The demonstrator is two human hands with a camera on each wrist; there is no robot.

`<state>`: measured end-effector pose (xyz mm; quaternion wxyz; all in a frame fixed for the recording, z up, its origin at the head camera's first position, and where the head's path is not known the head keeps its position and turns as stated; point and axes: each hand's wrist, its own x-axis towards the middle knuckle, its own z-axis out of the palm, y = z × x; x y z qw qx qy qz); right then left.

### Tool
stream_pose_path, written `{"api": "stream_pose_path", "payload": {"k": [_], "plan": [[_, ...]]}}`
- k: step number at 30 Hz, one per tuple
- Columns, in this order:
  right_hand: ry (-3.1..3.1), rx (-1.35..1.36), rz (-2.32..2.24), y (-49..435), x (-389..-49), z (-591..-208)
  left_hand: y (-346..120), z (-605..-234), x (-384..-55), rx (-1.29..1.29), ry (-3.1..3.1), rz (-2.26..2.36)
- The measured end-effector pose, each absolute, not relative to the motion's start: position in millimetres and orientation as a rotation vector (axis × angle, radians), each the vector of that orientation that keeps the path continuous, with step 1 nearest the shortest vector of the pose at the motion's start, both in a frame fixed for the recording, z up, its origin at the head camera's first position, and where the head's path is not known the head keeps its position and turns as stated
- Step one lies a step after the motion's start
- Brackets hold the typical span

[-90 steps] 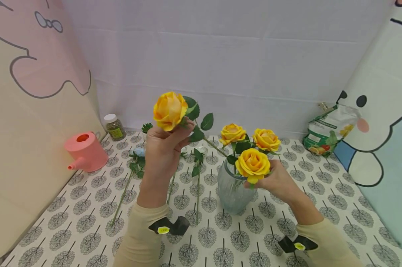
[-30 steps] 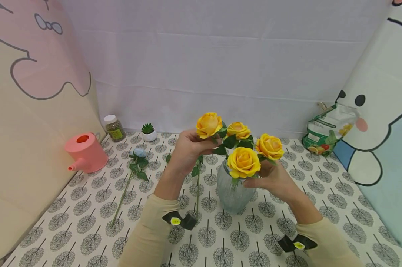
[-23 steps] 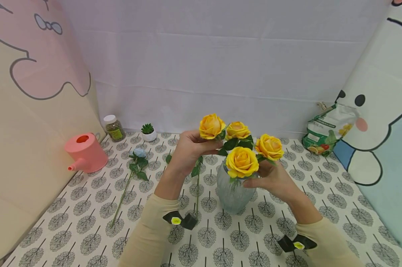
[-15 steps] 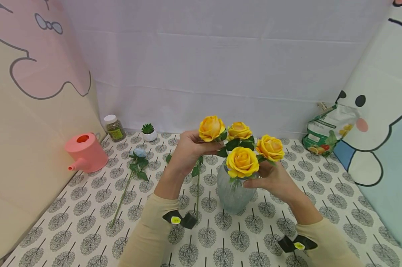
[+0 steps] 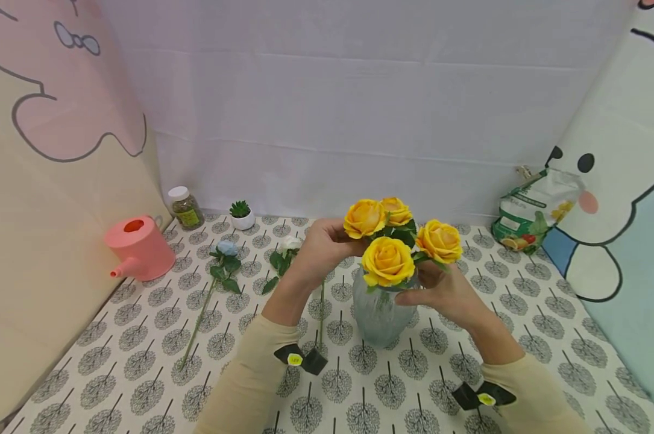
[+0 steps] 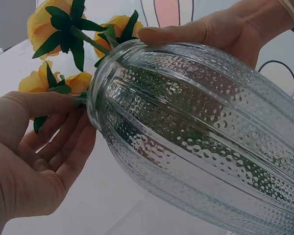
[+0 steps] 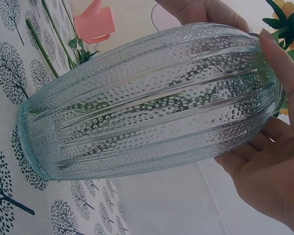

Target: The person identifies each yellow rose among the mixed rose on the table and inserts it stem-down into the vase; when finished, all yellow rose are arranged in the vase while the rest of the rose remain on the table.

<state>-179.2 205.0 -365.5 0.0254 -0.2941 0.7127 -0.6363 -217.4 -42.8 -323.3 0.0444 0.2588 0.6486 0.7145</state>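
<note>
A clear ribbed glass vase [image 5: 382,318] stands upright on the table, its dimpled wall filling much of the right wrist view. My right hand [image 5: 450,295] holds it near the neck from the right, thumb and fingers around the glass [image 7: 152,103]. At the vase's left rim, my left hand [image 5: 321,250] pinches the stem of a yellow rose [image 5: 364,218] just under its bloom. In the left wrist view the left thumb and fingers [image 6: 63,108] meet right at the mouth of the vase. Three other yellow roses stand in it, the front one [image 5: 387,262] leaning forward.
Left of the vase lie a pale blue rose [image 5: 228,248] and a white rose [image 5: 291,243], partly behind my left arm. Farther back stand a pink watering can [image 5: 141,248], a lidded jar [image 5: 187,208] and a potted succulent [image 5: 242,216]. A white-green bag [image 5: 538,211] leans at the back right.
My left hand has brought the yellow rose rightward and down to the vase, its stem sinking deeper. The front rose has shifted slightly left. My right hand has stayed at the vase neck.
</note>
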Motion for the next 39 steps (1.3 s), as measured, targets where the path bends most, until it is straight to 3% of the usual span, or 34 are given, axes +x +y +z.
{"api": "stream_pose_path", "payload": {"k": [14,26,39], "plan": [[2.426,-0.837,-1.850,206,-183,-365,-39,-328,-226,0.650,1.922,2.147],[2.523,-0.700,-1.787,204,-180,-364,-32,-335,-225,0.761,2.066,2.073],[2.559,-0.676,-1.720,203,-182,-367,-54,-333,-233,0.845,1.954,1.976]]}}
